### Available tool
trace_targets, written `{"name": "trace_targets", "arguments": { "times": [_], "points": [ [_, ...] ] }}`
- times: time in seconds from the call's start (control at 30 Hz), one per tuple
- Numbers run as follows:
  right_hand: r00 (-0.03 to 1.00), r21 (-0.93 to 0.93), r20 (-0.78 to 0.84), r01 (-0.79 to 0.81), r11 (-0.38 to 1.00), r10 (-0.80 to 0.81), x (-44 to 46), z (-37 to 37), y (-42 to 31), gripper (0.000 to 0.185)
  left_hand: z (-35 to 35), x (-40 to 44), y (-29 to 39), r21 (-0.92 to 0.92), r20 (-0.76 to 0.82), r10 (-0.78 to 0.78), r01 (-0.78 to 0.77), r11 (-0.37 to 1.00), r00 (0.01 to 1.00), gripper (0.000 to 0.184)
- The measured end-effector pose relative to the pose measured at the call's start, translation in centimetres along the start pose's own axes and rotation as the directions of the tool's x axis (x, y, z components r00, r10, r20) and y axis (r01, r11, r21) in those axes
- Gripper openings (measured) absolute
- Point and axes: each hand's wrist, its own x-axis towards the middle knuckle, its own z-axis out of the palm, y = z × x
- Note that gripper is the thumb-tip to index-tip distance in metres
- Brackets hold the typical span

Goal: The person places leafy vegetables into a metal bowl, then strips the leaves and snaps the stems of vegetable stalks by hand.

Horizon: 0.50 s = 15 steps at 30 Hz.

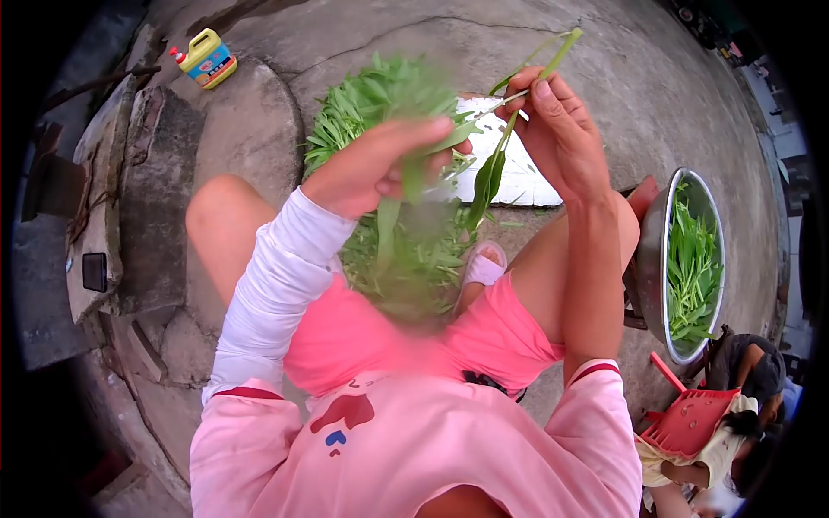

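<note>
My right hand [563, 129] is closed, its thumb and fingers pinching a green stem of water spinach [561, 53] with long narrow leaves. One dark leaf [487, 187] hangs below that hand. Across from it, my left hand [367, 164], above a white sleeve, is curled around leafy greens [388, 233] and touches a leaf reaching toward the right hand. Part of this hand and the greens is smeared by blur. Under and beyond it lies a heap of water spinach [367, 99]. A white flat sheet [518, 177] lies beside the heap, below my right hand.
At the right stands a metal basin [658, 268] holding cut greens [693, 263]. A yellow jug [207, 59] sits on a stone slab at the upper left, and a phone [94, 272] lies on a ledge. Another person [747, 367] is near a red chair [698, 423] at the lower right.
</note>
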Motion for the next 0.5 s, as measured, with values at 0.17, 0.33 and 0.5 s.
{"name": "trace_targets", "arguments": {
  "times": [0.17, 0.33, 0.5],
  "points": [
    [1.000, 0.021, 0.022, 0.011, 1.000, -0.011, 0.2, -0.2, 0.2, 0.024, -0.1, -0.2, 0.3, 0.087, -0.055, -0.025, 0.029, 0.996, 0.998, 0.031],
    [1.000, 0.044, -0.008, 0.000, 0.999, 0.000, 0.3, -0.3, 0.2, 0.023, 0.8, -0.8, 1.2, 0.160, -0.036, 0.042, -0.036, 0.986, 0.998, 0.025],
    [0.995, 0.103, -0.097, 0.042, 0.994, -0.032, 0.7, -1.6, 0.1, 0.024, -0.9, -0.2, 0.1, 0.435, -0.016, 0.227, -0.198, 0.878, 0.974, 0.029]
  ]
}}
